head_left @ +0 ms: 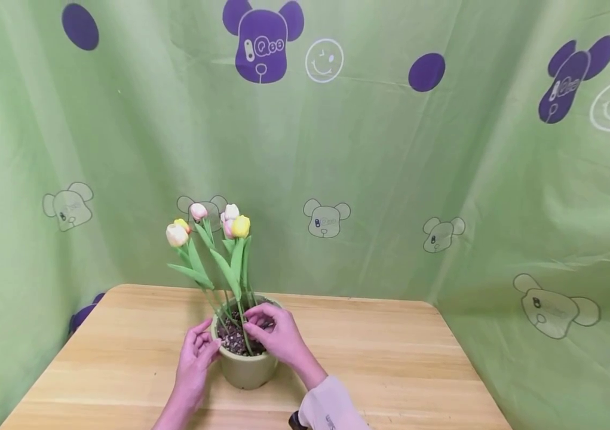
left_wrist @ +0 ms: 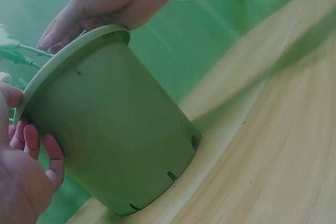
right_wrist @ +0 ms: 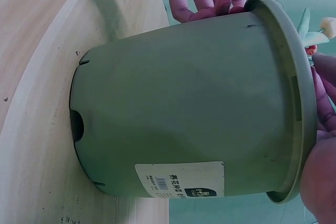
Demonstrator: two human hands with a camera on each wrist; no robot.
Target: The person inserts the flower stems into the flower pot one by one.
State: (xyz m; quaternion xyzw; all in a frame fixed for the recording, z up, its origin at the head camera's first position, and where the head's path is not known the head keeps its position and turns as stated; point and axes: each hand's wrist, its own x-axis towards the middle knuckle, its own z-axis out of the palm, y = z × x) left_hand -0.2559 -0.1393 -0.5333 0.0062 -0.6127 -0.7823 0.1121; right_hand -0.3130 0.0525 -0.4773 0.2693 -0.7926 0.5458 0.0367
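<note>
A green plastic flower pot (head_left: 245, 375) filled with dark, pebbly soil (head_left: 232, 339) stands upright on the table. Several artificial tulips rise from it, with pink, white and yellow heads, among them a front yellow tulip (head_left: 241, 227). My left hand (head_left: 195, 353) holds the pot's left rim, thumb at the top edge and fingers curled against the outer wall (left_wrist: 113, 124). Over the soil, my right hand (head_left: 282, 335) pinches the front tulip's green stem low down between thumb and fingers. In the right wrist view, those fingertips are partly hidden behind the rim (right_wrist: 299, 98).
The wooden table (head_left: 380, 358) ends at a green curtain (head_left: 369, 263) printed with bear heads, which hangs behind and along both sides. A white label (right_wrist: 181, 179) is stuck on the pot's wall. Small dark specks lie on the wood near the pot.
</note>
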